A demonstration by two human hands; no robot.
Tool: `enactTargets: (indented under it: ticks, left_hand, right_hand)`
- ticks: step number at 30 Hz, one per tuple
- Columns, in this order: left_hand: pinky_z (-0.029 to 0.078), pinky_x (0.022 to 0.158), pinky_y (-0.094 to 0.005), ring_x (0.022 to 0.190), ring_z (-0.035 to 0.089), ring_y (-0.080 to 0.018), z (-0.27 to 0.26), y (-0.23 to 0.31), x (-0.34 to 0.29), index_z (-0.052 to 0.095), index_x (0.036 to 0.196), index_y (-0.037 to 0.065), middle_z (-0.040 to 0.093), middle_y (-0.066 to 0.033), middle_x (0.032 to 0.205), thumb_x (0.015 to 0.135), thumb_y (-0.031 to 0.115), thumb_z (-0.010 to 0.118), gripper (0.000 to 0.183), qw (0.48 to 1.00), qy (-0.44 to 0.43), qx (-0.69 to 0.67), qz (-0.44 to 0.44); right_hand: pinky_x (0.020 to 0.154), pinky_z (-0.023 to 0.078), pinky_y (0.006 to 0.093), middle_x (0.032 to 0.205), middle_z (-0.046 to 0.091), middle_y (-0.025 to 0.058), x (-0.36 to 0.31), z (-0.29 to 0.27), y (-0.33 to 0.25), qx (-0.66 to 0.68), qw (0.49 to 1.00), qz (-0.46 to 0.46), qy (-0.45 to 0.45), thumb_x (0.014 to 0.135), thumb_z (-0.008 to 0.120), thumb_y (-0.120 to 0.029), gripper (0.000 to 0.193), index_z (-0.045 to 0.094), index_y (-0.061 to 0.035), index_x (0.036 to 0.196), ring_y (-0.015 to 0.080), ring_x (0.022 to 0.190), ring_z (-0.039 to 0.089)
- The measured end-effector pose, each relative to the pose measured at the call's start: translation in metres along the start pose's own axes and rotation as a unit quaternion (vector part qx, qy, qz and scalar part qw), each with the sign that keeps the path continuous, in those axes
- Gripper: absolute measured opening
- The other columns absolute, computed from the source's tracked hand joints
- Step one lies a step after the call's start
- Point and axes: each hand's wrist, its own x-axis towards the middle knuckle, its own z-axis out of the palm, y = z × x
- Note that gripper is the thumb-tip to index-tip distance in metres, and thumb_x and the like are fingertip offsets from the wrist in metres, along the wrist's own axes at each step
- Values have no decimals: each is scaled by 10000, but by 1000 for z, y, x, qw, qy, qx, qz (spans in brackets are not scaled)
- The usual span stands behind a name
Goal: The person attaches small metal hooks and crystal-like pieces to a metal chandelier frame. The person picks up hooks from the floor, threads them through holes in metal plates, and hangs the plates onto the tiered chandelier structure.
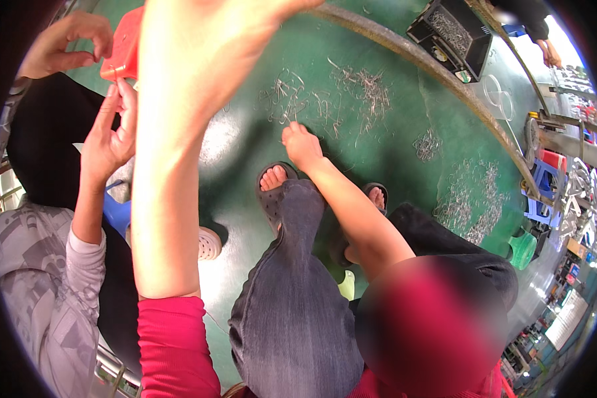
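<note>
My right hand (302,147) reaches down to the green floor beside my sandalled foot. Its fingers are curled together at the near edge of a loose scatter of thin bent metal wires (292,96); whatever is in them is hidden or too small to name. Another heap of wires (371,93) lies just to the right of it. My left hand (209,50) is raised close to the camera, above the floor, with its fingers cut off by the top edge. Only the wrist, the back part of the hand and part of the thumb show.
A co-worker at the left handles a red plastic piece (126,46) with both hands. A curved metal rail (404,50) crosses the upper right; beyond it stands a black bin (451,36) holding wires. More wires (474,199) and a green stool (523,249) are at the right.
</note>
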Motion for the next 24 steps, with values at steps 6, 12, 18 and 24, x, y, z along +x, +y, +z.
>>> enactTargets:
  ticks: [6,12,18,24]
  left_hand:
    - [456,812,-216,870,609,-79,-25,8,-12,661,992,39,673,-39,948,781,106,698,224,993,-19,108,-37]
    - [445,827,-230,878,605,-86,-18,11,-4,648,1006,20,672,-48,941,806,133,676,232,989,-49,116,-82]
    - [449,819,-230,865,608,-82,-14,9,-5,648,1004,17,669,-42,944,797,108,684,229,993,-44,73,-79]
    - [450,812,-228,851,603,-72,-13,10,-8,656,985,20,669,-34,928,791,113,693,218,993,-28,77,-80]
  right_hand:
    - [482,443,224,735,596,28,15,-157,-50,510,853,48,96,851,562,-19,30,558,-18,881,91,600,562]
    - [558,521,240,844,622,79,6,-290,-95,629,753,-62,184,843,584,-9,119,583,36,954,127,695,617]
    - [550,526,236,774,626,68,11,-293,-105,593,768,-79,226,845,590,-27,89,598,29,914,120,669,623]
    - [572,537,246,779,632,76,14,-289,-113,590,765,-78,247,846,583,-19,85,594,34,912,123,666,630]
